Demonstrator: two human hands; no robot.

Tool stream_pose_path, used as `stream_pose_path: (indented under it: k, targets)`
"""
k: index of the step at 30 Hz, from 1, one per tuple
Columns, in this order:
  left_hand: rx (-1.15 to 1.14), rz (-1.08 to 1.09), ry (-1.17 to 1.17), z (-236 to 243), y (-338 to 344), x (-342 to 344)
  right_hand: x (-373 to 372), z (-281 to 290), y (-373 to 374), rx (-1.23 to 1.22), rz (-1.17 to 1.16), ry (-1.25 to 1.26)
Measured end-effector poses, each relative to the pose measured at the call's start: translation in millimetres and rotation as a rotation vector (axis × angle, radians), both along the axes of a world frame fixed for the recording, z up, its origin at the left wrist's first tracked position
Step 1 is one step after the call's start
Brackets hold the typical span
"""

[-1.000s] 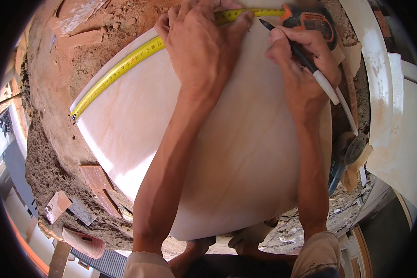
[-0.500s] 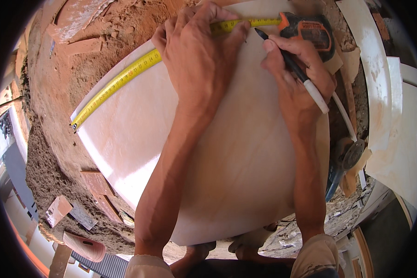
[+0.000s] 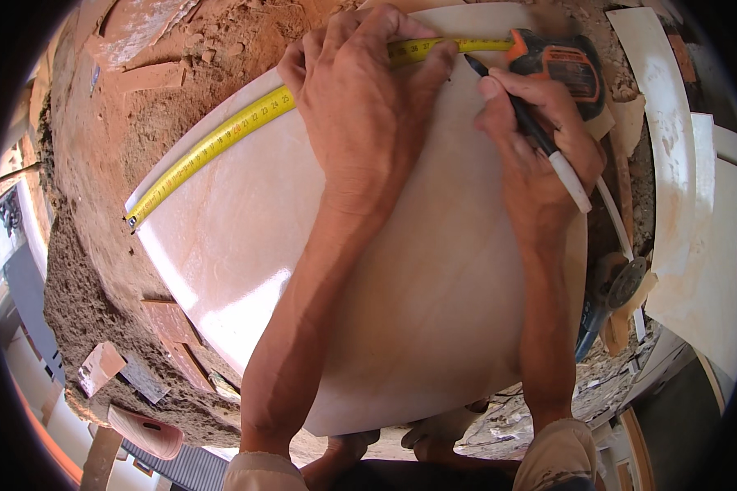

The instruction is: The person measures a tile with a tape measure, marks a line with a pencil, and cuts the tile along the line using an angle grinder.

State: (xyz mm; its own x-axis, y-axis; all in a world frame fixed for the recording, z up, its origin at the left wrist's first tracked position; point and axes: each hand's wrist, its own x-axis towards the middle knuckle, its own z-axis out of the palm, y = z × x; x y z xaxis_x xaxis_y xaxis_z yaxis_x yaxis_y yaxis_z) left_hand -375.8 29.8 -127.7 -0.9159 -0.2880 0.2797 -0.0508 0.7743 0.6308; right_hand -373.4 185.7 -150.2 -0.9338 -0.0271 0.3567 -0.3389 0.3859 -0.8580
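Note:
A large cream marbled tile [image 3: 409,311] lies beneath me, with a yellow tape [image 3: 213,141] stretched along its far edge. My left hand [image 3: 356,110] presses on the tape and tile edge, fingers curled over them, thumb at the blade. The tape's black and orange case [image 3: 558,69] rests at the top right. My right hand [image 3: 544,151] grips a black marker [image 3: 526,120] with a white end, its tip on or just above the tile beside my left thumb. A small dark mark shows below the thumb.
An angle grinder [image 3: 610,299] lies right of the tile. White tiles [image 3: 663,204] are stacked farther right. Reddish dirt with broken pieces [image 3: 151,78] surrounds the left side; tile scraps [image 3: 102,364] and a pink sandal [image 3: 143,430] sit lower left. My feet [image 3: 344,446] show below the tile.
The tile, tape and both hands appear a little lower in the view than a second ago. The marker tip stays near my left thumb, and both grips look the same.

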Motion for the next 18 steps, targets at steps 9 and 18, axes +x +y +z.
stream_pose_path:
  k: [9,18]
  targets:
    - [-0.017,0.001,-0.044,0.1,-2.3,-1.0,-0.7,0.1,-1.9,0.023,0.009,0.002]
    - [-0.022,-0.001,-0.029,0.0,-1.3,0.2,0.1,1.4,-2.6,0.014,0.009,-0.023]
